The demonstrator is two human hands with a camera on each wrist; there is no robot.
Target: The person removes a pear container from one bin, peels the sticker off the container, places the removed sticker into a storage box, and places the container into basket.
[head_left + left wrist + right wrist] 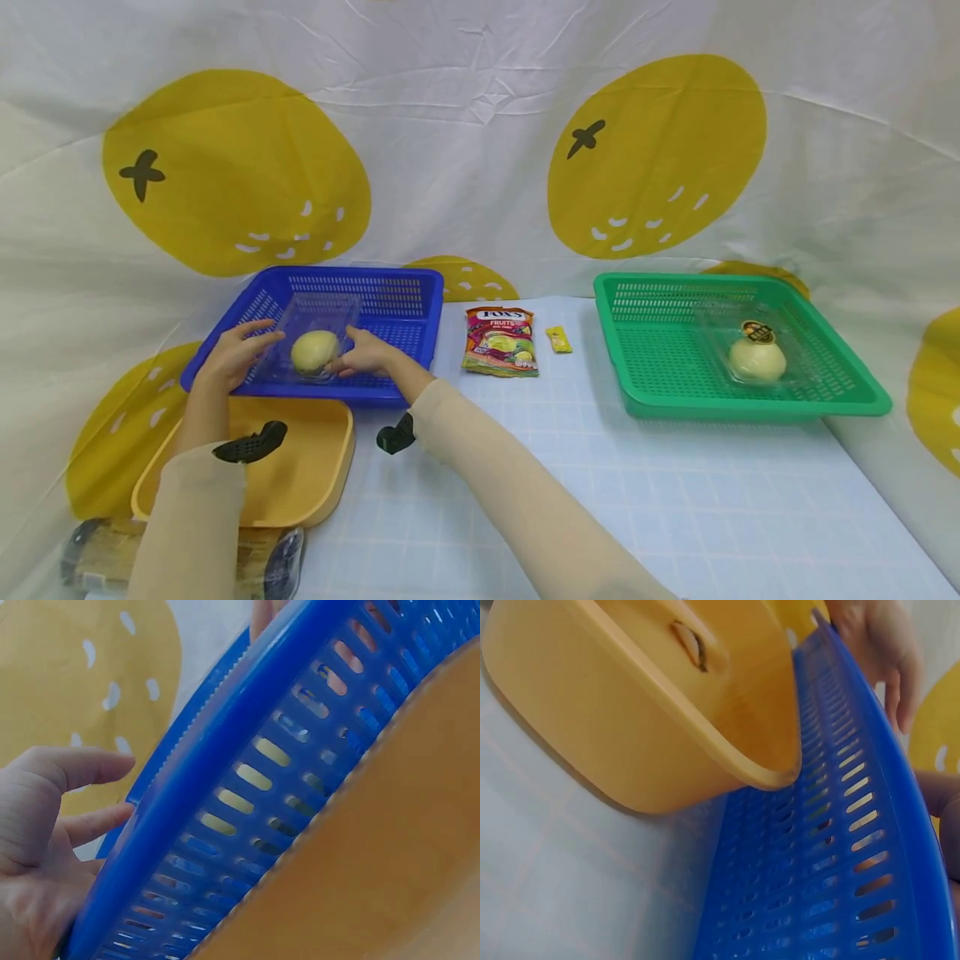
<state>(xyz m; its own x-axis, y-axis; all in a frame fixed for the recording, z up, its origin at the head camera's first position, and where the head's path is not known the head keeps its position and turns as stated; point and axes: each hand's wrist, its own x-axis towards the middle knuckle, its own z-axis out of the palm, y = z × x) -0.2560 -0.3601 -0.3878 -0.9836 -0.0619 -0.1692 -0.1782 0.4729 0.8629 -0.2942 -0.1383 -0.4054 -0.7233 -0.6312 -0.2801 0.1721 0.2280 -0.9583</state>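
Note:
In the head view, a clear plastic box with a pale yellow round thing sits in the blue basket. My left hand is at the basket's left front, fingers spread loosely beside the box. My right hand reaches over the front right, thumb and fingers apart near the box's right side; whether it touches the box I cannot tell. The left wrist view shows the left hand at the blue rim. The basket wall hides much of the right hand in the right wrist view.
A yellow tub stands before the blue basket. A wrapped brownish bundle lies in front of it. Centrally lie a Fox's candy bag and a small yellow packet. The green basket holds another clear box with a round thing.

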